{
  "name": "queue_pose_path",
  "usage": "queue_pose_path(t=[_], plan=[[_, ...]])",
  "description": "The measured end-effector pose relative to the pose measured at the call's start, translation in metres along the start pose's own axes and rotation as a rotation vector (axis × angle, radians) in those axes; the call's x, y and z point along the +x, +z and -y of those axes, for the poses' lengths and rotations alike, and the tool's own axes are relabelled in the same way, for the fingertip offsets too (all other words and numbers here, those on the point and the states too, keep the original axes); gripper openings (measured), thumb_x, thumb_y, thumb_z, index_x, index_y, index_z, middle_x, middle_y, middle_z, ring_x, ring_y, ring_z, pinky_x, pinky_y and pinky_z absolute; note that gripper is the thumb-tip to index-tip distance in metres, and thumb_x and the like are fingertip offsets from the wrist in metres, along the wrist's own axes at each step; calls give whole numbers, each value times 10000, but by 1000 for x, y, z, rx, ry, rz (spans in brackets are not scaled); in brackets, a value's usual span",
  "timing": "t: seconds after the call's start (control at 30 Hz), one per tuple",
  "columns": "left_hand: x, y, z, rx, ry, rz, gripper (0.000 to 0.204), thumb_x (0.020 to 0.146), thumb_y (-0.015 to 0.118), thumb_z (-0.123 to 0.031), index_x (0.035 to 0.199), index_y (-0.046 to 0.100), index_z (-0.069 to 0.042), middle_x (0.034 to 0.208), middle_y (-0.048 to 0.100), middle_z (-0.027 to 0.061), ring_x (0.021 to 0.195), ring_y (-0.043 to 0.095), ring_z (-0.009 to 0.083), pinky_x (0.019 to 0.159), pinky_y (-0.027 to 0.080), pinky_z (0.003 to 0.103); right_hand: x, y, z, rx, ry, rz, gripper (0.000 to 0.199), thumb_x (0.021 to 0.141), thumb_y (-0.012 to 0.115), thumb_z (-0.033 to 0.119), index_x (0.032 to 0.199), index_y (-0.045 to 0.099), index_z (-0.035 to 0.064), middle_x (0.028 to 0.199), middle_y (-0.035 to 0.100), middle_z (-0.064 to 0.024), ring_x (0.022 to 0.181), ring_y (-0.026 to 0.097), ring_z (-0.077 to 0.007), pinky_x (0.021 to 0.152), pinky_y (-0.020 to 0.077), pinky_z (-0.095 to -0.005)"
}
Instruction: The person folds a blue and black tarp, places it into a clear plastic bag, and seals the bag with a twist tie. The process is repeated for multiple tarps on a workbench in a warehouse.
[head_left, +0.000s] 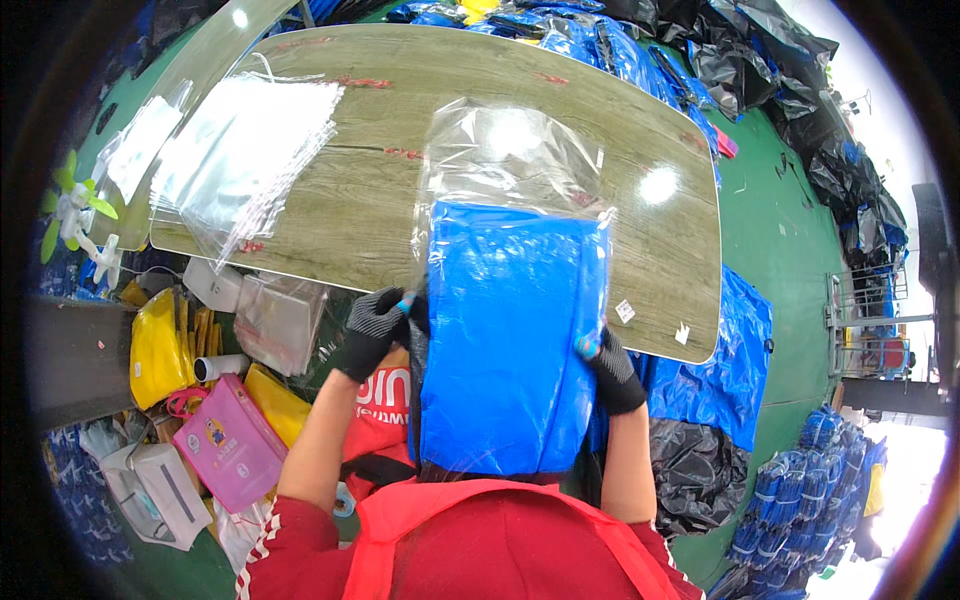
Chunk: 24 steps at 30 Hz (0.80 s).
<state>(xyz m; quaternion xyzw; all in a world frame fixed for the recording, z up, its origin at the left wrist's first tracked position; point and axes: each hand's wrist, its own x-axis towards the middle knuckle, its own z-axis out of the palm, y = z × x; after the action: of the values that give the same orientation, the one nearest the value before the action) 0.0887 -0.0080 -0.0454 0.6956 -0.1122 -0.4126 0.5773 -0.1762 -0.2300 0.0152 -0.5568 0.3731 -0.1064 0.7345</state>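
Observation:
In front of me a folded blue sheet-like item (505,340) lies partly over the near table edge and hangs toward my body. A transparent plastic bag (480,165) surrounds at least its far part, and the bag's unfilled end rests on the table. My left hand (378,328), in a black glove with grey stripes and blue fingertips, is closed at the left edge of the bag and item. My right hand (614,370), gloved alike, grips the right edge, its fingertips pressed on the blue surface. How far the bag reaches down is hard to tell.
A stack of transparent bags (250,140) lies on the left of the wood-grain table (370,200). Blue and black bundles (610,45) lie beyond it. Under the left side are a pink bag (230,440) and yellow packs (160,350). A small fan (75,205) stands far left.

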Motion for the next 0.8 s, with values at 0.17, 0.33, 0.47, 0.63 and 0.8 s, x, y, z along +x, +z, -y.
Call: queue_pose_path(t=[0.17, 0.33, 0.47, 0.63, 0.8], plan=[[-34, -14, 23, 576, 541, -175, 219, 845, 582, -60, 1034, 629, 41, 913, 684, 174, 815, 664, 271, 735, 511, 379, -50, 18, -35, 197, 36, 39, 826, 739, 792, 326, 1395, 407, 4, 1297, 544, -133, 1171, 524, -234, 999, 425, -389], [-42, 16, 15, 463, 516, -269, 205, 856, 566, -19, 1037, 645, 37, 945, 673, 201, 869, 666, 313, 808, 510, 352, -70, 20, -35, 321, 81, -158, 953, 751, 781, 447, 1444, 294, 11, 1345, 501, -146, 1176, 535, -246, 998, 448, -388], [-25, 22, -2, 406, 461, -288, 175, 914, 571, -132, 935, 640, 27, 801, 658, 127, 702, 610, 247, 669, 464, 354, -73, 28, -33, 186, 186, -73, 723, 808, 744, 385, 1347, 455, -1, 1224, 584, -170, 1069, 594, -266, 913, 508, -395], [-22, 20, -3, 336, 452, -256, 220, 938, 566, -215, 895, 612, -5, 737, 608, 157, 661, 585, 223, 605, 443, 338, -68, 30, -42, 244, 137, -131, 677, 825, 728, 386, 1336, 478, 19, 1216, 596, -140, 1049, 603, -234, 909, 508, -376], [-42, 31, 10, 258, 440, -232, 167, 951, 562, -160, 907, 587, -1, 806, 622, 101, 739, 591, 170, 688, 459, 305, -38, 4, -33, 356, 60, -212, 617, 883, 630, 469, 1287, 513, 17, 1159, 616, -126, 988, 615, -195, 835, 529, -338]])
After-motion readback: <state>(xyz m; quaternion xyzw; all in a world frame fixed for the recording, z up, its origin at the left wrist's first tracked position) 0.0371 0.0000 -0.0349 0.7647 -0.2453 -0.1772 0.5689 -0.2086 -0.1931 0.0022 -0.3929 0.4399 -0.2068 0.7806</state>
